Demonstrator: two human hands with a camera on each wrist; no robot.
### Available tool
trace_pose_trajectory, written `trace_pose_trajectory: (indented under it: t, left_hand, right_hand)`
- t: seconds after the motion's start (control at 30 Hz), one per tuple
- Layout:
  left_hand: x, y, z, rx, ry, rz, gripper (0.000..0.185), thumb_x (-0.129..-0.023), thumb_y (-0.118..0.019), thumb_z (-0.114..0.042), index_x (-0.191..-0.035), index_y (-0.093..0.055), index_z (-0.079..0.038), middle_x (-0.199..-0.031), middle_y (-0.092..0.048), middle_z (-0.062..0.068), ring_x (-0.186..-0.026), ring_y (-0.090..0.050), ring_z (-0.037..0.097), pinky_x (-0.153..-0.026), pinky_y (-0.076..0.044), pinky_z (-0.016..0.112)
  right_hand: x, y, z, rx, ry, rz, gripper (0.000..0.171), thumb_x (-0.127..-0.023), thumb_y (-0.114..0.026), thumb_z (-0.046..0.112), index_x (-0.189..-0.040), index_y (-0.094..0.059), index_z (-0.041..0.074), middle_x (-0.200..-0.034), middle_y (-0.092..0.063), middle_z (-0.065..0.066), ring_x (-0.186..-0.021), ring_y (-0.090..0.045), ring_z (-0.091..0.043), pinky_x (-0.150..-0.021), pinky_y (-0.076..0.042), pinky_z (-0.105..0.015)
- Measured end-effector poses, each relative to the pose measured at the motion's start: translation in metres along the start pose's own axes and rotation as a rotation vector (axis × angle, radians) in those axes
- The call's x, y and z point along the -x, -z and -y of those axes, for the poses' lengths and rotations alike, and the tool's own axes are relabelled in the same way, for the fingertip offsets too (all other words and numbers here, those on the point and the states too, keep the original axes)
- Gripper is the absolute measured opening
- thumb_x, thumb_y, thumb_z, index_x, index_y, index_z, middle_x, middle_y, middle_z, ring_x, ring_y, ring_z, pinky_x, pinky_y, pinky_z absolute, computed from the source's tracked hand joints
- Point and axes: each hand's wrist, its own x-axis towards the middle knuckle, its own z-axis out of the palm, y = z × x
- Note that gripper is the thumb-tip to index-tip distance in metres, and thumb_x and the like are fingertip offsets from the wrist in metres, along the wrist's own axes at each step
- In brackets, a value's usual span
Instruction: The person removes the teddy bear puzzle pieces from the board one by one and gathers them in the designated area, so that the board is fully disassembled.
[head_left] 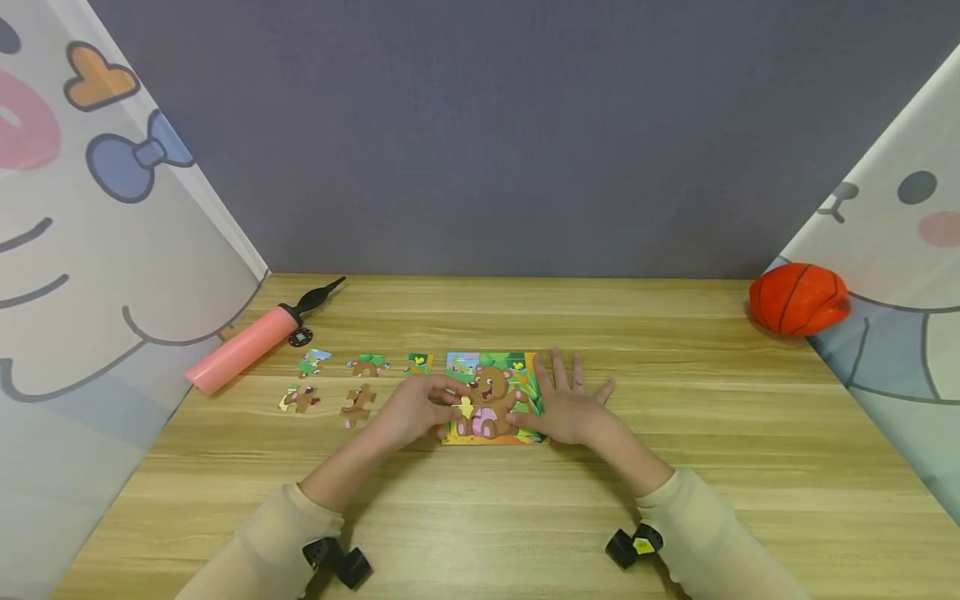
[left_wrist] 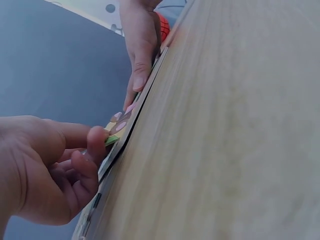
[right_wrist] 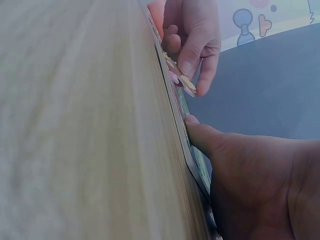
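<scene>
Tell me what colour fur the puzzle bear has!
Brown: the puzzle bear's fur shows best in the head view.

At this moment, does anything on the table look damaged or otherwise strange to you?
Yes, the red ball at the table's far right corner: it looks lopsided and dented on its right side, perhaps short of air, where a ball should be round. The loose puzzle pieces lie apart, but I see nothing spilled.

On my head feed, a plain grey-blue back wall rises behind a yellowish, wood-grained tabletop. I see a white cartoon-printed left panel and a matching white right panel flanking it under soft light.
</scene>
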Motion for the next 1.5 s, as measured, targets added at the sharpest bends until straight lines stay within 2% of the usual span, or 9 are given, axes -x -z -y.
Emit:
trace_pose_trajectory:
  t: [0.33,0.57,0.83,1.07,1.2,1.37,1.5]
  left_hand:
    - [-0.002,0.008,0.002,0.126,-0.009,-0.052,0.026,-0.092,-0.072,-0.001,-0.117,-0.073,-0.008,-0.096,-0.071,0.008,-0.056,-0.059,0.017,-0.049,-0.042,0.021]
    - [0.000,0.019,0.005,0.121,-0.029,-0.034,0.028,-0.094,-0.072,-0.006,-0.122,-0.071,-0.006,-0.098,-0.070,0.010,-0.059,-0.058,0.018,-0.048,-0.040,0.024]
    - [0.003,0.032,0.006,0.087,-0.007,-0.052,0.029,-0.094,-0.071,-0.005,-0.124,-0.070,-0.005,-0.101,-0.069,0.010,-0.061,-0.059,0.019,-0.049,-0.042,0.024]
    - [0.011,0.047,0.014,0.102,-0.005,-0.041,0.029,-0.095,-0.070,-0.004,-0.124,-0.070,-0.002,-0.104,-0.071,0.012,-0.061,-0.056,0.018,-0.051,-0.042,0.025]
    - [0.016,0.057,0.019,0.103,-0.016,-0.029,0.030,-0.096,-0.069,-0.005,-0.125,-0.068,0.000,-0.104,-0.071,0.014,-0.060,-0.054,0.017,-0.049,-0.039,0.025]
    - [0.023,0.069,0.028,0.089,-0.031,-0.037,0.032,-0.096,-0.070,-0.008,-0.127,-0.067,0.001,-0.107,-0.070,0.014,-0.062,-0.058,0.018,-0.050,-0.041,0.025]
    - [0.029,0.078,0.036,0.095,-0.023,-0.043,0.033,-0.096,-0.070,-0.009,-0.127,-0.066,0.001,-0.101,-0.071,0.011,-0.062,-0.058,0.017,-0.050,-0.042,0.025]
  right_hand:
    - [-0.001,-0.001,-0.002,-0.004,0.004,-0.004,0.113,-0.088,-0.045,0.082,-0.163,0.005,0.012,-0.165,0.018,-0.018,-0.146,0.022,-0.047,-0.093,0.014,-0.086]
    - [0.001,0.002,-0.004,0.011,0.028,0.003,0.112,-0.089,-0.044,0.081,-0.163,0.005,0.012,-0.165,0.018,-0.019,-0.146,0.022,-0.047,-0.091,0.013,-0.087]
    - [0.002,0.007,-0.008,-0.029,0.054,0.050,0.129,-0.078,-0.055,0.086,-0.162,0.004,0.008,-0.164,0.020,-0.020,-0.145,0.022,-0.048,-0.089,0.016,-0.087]
    - [0.001,0.004,-0.007,-0.020,0.038,0.037,0.135,-0.073,-0.058,0.088,-0.162,0.004,0.009,-0.165,0.019,-0.019,-0.146,0.022,-0.047,-0.090,0.014,-0.087]
    - [0.001,0.005,-0.005,-0.015,0.034,0.033,0.134,-0.074,-0.061,0.086,-0.162,0.004,0.009,-0.165,0.018,-0.019,-0.146,0.022,-0.047,-0.090,0.012,-0.088]
    - [0.000,0.005,-0.004,0.001,0.038,0.026,0.131,-0.076,-0.063,0.082,-0.162,0.003,0.008,-0.165,0.017,-0.020,-0.146,0.019,-0.049,-0.090,0.010,-0.089]
    - [0.001,0.006,-0.003,0.000,0.037,0.026,0.131,-0.076,-0.063,0.081,-0.162,0.002,0.007,-0.165,0.016,-0.021,-0.146,0.019,-0.049,-0.090,0.009,-0.089]
